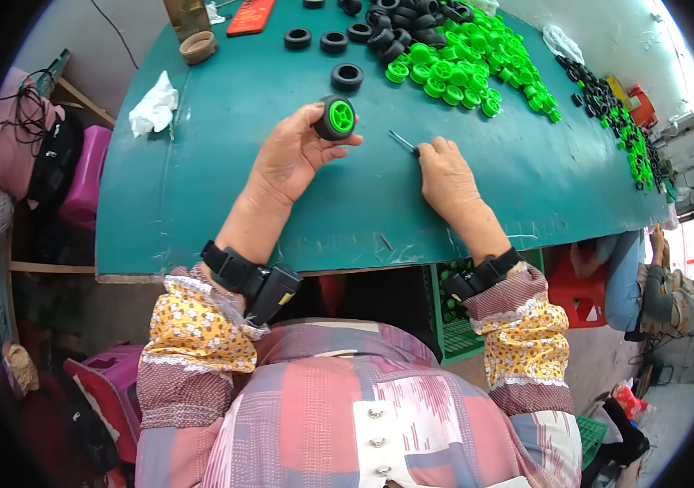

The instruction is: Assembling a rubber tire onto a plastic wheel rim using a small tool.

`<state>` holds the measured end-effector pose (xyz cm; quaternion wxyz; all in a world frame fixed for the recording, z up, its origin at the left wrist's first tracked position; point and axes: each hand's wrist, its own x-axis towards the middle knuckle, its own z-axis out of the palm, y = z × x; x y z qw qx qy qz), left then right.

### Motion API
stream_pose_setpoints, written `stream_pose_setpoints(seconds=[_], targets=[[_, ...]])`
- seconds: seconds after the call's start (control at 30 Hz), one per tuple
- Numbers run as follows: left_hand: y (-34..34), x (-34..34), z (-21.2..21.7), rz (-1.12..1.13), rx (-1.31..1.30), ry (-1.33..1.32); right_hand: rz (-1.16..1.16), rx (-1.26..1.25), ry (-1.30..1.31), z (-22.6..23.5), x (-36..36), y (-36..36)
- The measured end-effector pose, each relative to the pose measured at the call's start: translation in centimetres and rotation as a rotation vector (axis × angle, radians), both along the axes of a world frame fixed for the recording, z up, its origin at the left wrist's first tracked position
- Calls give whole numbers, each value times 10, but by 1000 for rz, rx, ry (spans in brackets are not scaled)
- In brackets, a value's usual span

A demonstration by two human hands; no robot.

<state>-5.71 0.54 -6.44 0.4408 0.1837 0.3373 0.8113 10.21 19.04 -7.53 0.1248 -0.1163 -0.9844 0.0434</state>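
Teal covers the bench (225, 163), with green wheel hubs (461, 69) and black tyres (347, 76) heaped at its far edge. Left hand (290, 159) lifts an assembled toy wheel (336, 118) just above the bench, fingers pinching it. Right hand (447, 175) rests knuckles-up, fingers pressed around a thin dark tool (403, 143).

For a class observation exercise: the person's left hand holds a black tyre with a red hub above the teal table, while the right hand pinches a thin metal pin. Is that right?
Not quite. The head view shows the hub in the wheel is green, not red. The left hand does hold it above the teal table, and the right hand pinches a thin metal pin.
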Motion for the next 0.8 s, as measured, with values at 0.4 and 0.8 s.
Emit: stream_pose_setpoints(seconds=[0.4,0.8], targets=[[-17,28,34,-65,-74,295,96,-1087,209,80,11,-71],[-21,44,51,56,-163,732,173,-943,202,82,28,-83]])
